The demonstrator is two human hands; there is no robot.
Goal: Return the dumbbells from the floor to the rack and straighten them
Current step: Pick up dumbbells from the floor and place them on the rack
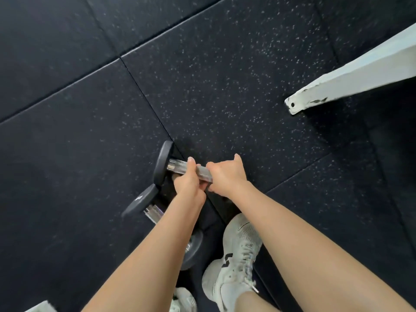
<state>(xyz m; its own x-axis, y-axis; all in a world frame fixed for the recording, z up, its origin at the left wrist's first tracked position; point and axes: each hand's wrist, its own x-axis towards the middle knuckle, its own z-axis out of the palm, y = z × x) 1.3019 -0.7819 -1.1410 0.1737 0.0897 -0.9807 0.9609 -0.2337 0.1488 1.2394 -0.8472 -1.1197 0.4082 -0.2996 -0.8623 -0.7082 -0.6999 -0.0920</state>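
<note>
**On the floor mat: two hands, one dumbbell**

At frame centre, both hands are on the knurled metal handle of the far dumbbell (177, 165). The left hand (189, 183) wraps the bar from the near side w/ fingers curled under and thumb laid over the top. The right hand (225, 176) grips the same handle just beside it, knuckles up & thumb sticking out fwd. The two hands nearly touch. The dumbbell's left head, a dark disc, shows edge-on. Its right head is hidden behind the right hand & wrist. Can't tell if it rests on the floor (225, 86) or sits just off it.

A second dumbbell (154, 213) lies nearer the person, angled. Its far head sits close against the first one's left head. Most of its handle is covered by the left forearm, and its near head peeks out below that arm, near the right shoe (236, 255).

The floor is black rubber tile w/ pale flecks & visible seams. A white metal beam (351, 79) w/ chipped paint and a hole near its end comes in from the right edge, well apart from both dumbbells. The left shoe (183, 300) is partly in view at the btm edge.
</note>
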